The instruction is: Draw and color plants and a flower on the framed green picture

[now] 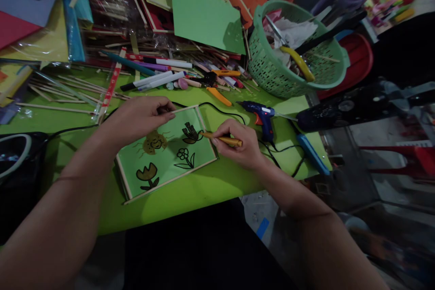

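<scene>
We have the green card (168, 156) lying flat on the table (159, 217), just in front of us near the table's front edge, with thin wooden strips along its border. On it we see a smiling sun (154, 142) coloured yellow-brown, a tulip (147, 172) in the same colour at the lower left, and two more flowers in black outline on the right. Our right hand (238, 142) is closed around a yellow-brown pen (231, 140), pinched between thumb and fingers, its tip at the right side of the upper flower (192, 136). Our left hand (146, 115) is half open, fingers bent, and lies over the card's upper left part with the thumb near the top edge; we cannot tell whether it grips that edge. To the right of the card, well within reach, lies a blue glue gun (263, 115), and its black cord runs over the table. Beyond the card we see white markers (163, 80) lying together, an orange handle (219, 96), loose wooden sticks (64, 88) on the left and a plain green sheet (207, 18) tilted on the pile. A green basket (272, 72) stands behind the glue gun, full of mixed things, with a yellow handle (299, 62) sticking out.
</scene>
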Demonstrator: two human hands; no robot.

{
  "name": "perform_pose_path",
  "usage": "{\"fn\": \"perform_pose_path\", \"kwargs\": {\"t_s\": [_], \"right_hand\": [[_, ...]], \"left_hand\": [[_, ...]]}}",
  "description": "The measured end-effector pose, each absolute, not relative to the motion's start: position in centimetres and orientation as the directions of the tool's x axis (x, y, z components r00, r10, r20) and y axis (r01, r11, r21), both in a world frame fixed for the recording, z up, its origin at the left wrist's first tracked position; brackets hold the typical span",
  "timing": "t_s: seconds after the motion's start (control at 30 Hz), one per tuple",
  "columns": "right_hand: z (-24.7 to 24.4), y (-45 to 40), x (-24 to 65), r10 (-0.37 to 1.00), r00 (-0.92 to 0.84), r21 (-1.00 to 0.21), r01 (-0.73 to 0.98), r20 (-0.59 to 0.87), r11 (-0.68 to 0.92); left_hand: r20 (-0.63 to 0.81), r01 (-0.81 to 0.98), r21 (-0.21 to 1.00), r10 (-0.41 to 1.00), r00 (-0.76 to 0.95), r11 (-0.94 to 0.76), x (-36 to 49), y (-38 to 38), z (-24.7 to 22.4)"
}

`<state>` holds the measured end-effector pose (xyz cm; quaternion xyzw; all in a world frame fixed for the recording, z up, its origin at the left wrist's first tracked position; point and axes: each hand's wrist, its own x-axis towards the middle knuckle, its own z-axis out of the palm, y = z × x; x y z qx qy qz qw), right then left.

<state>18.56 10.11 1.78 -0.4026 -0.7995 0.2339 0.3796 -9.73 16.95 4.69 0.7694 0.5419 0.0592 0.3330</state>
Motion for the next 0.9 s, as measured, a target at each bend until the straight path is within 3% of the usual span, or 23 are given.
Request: {"fn": "perform_pose_path", "kwargs": {"t_s": [0.23,0.9], "right_hand": [[1.6,10.2,18.5,0.788,-0.371,-0.642,0.457,0.492,0.616],[1.7,10.1,18.6,0.796,-0.415,-0.648,0.466,0.441,0.603]], "left_hand": [[-0.272,0.794,0.574,0.867,0.416,-0.201,-9.6,17.0,4.5],[-0.251,0.793,0.580,0.884,0.394,-0.188,-10.0,17.3,3.5]]}}
